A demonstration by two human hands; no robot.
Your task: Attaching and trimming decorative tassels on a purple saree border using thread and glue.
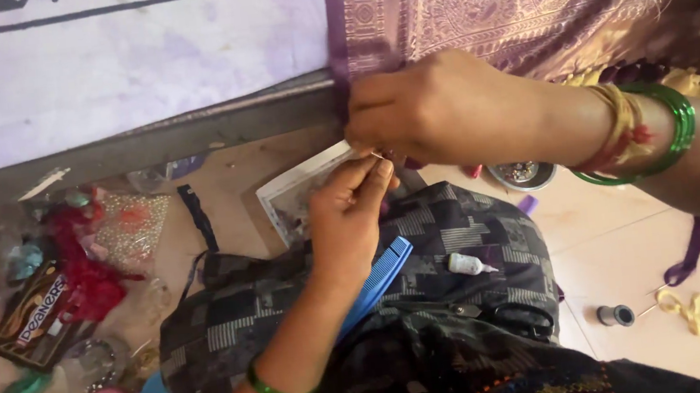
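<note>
My right hand (423,111) grips the lower edge of a purple and gold brocade fabric (468,2) that hangs over a grey frame bar (145,140). Just below it, my left hand (352,214) pinches something small and thin at its fingertips, too small to identify, right against the right hand's fingers. Both wrists wear green bangles. A blue comb (380,280) lies under my left forearm on a dark patterned cloth (475,235) across my lap.
A small white glue bottle (468,265) rests on the dark cloth. Left on the floor lie bead packets, red trim (84,268) and a brown box (33,316). A steel bowl (523,175), a thread spool (615,315) and purple ribbon (688,261) lie on the right.
</note>
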